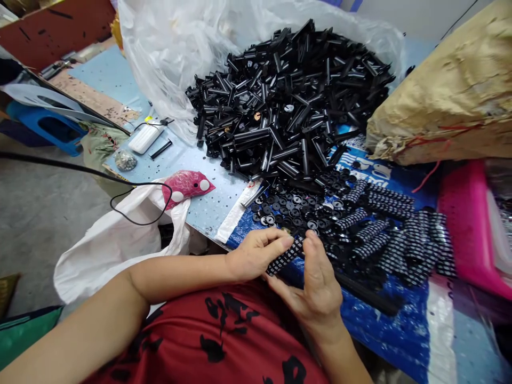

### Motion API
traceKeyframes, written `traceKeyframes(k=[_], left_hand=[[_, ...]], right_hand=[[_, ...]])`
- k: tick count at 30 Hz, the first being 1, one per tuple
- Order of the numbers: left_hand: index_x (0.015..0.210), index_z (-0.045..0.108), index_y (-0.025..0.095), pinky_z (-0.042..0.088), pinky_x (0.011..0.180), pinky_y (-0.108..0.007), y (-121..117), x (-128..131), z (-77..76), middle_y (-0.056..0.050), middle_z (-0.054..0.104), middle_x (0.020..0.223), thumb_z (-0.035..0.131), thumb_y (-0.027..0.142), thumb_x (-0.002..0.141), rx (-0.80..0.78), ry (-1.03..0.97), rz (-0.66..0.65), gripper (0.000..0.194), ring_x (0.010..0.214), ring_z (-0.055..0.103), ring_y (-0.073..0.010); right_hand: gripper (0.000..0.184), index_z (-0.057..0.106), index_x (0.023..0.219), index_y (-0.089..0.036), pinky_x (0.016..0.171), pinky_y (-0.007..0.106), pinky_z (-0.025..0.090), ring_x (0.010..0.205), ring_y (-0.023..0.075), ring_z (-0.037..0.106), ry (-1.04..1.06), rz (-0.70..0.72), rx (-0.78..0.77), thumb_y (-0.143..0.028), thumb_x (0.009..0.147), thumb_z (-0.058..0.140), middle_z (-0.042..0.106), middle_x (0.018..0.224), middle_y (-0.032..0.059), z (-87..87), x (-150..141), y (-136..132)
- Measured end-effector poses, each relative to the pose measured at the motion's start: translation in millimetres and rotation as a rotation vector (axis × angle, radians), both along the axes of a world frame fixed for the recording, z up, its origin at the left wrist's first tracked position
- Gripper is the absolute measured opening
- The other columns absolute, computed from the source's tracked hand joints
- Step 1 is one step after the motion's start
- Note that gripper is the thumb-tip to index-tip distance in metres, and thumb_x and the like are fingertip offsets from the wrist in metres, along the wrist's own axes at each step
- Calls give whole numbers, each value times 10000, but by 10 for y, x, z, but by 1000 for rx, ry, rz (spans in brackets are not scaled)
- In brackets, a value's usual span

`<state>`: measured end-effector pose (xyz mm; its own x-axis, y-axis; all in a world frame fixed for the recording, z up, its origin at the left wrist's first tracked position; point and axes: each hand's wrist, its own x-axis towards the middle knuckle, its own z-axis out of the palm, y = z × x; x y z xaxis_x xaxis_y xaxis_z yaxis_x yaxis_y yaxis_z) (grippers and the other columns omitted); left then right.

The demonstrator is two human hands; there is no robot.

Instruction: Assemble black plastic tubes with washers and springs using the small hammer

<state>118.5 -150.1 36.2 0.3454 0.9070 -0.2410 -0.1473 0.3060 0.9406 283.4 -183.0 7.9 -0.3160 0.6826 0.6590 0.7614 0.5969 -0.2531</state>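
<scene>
My left hand (256,255) and my right hand (318,282) meet at the table's near edge, both closed on one stack of small black-and-silver discs (285,258) held between them. Just beyond lie loose round black discs (294,208) on a blue woven sheet (384,325). To the right of these, several finished disc stacks (390,226) lie side by side. A large heap of black plastic tubes (288,101) fills the middle of the table behind.
A clear plastic bag (172,48) lies behind the heap. A tan sack (452,96) sits at the right, a pink tray (468,224) below it. A white bag (116,240), a pink pouch (186,186) and a black cable (80,169) are at the left.
</scene>
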Motion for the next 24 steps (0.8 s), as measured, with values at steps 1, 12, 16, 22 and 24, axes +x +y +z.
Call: traceKeyframes(k=[1, 12, 16, 22, 24], left_hand=[[942, 651, 110, 410, 701, -232, 2, -24, -12, -16, 558, 824, 647, 652, 875, -25, -13, -8, 546, 753, 478, -101], [1038, 608, 155, 520, 658, -290, -29, -243, -168, -31, 650, 831, 771, 642, 757, -350, -125, -56, 586, 672, 629, -143], [1087, 655, 149, 490, 775, -295, 103, -595, -203, -63, 667, 912, 614, 453, 947, 306, 412, -86, 338, 810, 612, -153], [1001, 735, 157, 431, 806, -300, 404, -960, -184, -79, 674, 963, 700, 441, 908, 527, 1062, -333, 300, 907, 609, -201], [973, 731, 169, 390, 720, -266, 461, -954, -155, -33, 666, 880, 740, 475, 868, 420, 1050, -378, 323, 797, 584, -161]], right_hand=[[1173, 198, 1646, -111, 1072, 416, 556, 1379, 268, 523, -4, 5, -5, -465, 718, 823, 460, 1465, 206, -9, 5, -1], [1069, 293, 1572, -67, 1145, 382, 465, 1381, 241, 503, -84, 38, -110, -660, 776, 692, 499, 1442, 167, -119, 120, -8], [540, 607, 1248, -160, 930, 270, 454, 1058, 145, 599, -355, -246, -35, -407, 794, 763, 667, 1145, 22, -141, 528, -63], [303, 654, 1061, -132, 846, 228, 413, 911, 103, 537, -465, -265, -3, -299, 821, 735, 664, 1011, 21, -185, 720, -91], [282, 638, 1068, -97, 871, 209, 427, 937, 96, 550, -406, -257, -25, -242, 837, 708, 660, 1004, 41, -99, 629, -103]])
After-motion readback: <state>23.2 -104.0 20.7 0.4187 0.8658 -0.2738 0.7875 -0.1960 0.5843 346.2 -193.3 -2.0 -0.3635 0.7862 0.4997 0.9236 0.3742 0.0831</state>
